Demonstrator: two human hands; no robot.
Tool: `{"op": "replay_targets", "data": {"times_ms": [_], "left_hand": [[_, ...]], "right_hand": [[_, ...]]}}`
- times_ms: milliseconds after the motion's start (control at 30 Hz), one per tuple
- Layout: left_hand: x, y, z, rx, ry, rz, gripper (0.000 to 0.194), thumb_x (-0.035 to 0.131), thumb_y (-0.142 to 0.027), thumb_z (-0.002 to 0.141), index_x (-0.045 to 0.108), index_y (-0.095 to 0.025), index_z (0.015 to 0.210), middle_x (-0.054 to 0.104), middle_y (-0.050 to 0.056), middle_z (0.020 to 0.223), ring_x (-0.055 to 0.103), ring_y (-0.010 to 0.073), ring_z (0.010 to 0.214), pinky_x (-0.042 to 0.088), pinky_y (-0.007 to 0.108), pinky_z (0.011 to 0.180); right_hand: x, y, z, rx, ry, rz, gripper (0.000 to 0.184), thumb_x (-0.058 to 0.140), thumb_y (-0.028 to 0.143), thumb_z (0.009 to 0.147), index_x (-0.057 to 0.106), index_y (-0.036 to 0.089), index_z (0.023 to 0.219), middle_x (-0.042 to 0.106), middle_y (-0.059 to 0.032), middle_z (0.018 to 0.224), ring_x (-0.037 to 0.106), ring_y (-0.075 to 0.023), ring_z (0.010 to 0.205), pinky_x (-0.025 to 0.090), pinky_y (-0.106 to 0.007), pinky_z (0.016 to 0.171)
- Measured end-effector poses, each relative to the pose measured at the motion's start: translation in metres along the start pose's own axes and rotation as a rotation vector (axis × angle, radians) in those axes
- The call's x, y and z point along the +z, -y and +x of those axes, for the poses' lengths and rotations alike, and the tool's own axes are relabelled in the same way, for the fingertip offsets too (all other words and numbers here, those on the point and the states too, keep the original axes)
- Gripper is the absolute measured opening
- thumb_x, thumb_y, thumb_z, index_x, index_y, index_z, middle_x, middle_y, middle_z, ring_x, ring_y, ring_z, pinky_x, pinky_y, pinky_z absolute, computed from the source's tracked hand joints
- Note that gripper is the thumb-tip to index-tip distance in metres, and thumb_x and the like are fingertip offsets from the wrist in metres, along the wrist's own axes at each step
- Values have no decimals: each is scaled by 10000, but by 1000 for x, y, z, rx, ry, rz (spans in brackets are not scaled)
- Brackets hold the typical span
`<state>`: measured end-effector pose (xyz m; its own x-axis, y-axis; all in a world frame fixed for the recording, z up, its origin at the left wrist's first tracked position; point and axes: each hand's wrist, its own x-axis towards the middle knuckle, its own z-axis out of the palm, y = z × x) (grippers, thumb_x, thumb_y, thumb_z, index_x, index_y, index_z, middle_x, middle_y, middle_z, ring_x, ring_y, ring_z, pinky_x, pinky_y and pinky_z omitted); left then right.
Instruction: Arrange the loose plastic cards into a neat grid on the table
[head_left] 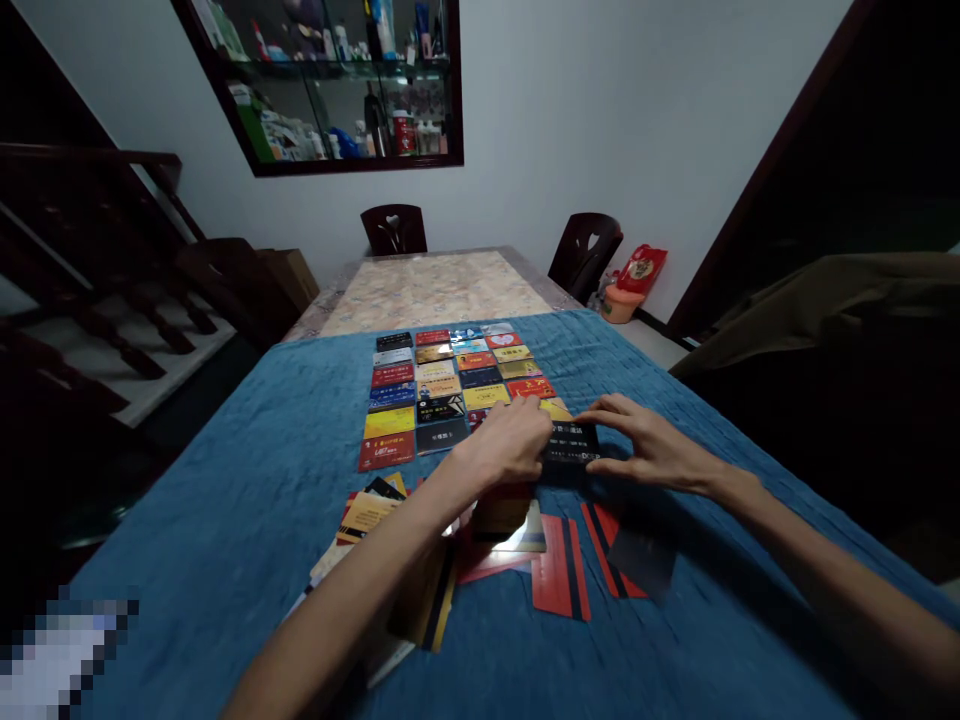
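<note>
Head view: a black card [571,442] with pale lettering, "DCEP" at its lower right, sits between the hands at the near right corner of the rows of cards [439,386] on the blue cloth [225,480]. The right hand [656,447] has thumb and forefinger wide apart at the card's right end; whether they pinch it, I cannot tell. The left hand [514,437] curls at its left end, fingertips hidden. The left forearm [375,570] partly covers a loose card pile [367,515]; beside it lies a red card [551,565] with a black stripe.
</note>
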<state>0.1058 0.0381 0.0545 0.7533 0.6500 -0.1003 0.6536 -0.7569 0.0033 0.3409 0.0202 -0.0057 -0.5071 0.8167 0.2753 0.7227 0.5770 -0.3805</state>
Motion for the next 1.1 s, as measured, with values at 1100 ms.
{"op": "replay_targets", "data": {"times_ms": [1100], "left_hand": [[4,179,-61,-212,-174,-114,351,622,-243,800,580,-174,1142,589,127,1168,593,292,1073,501,415,925]], "right_hand": [[51,34,203,-337,37,-104,517,728,437,822,609,170,1249,577,-148,1133,520,-299,1028,475,-468,890]]}}
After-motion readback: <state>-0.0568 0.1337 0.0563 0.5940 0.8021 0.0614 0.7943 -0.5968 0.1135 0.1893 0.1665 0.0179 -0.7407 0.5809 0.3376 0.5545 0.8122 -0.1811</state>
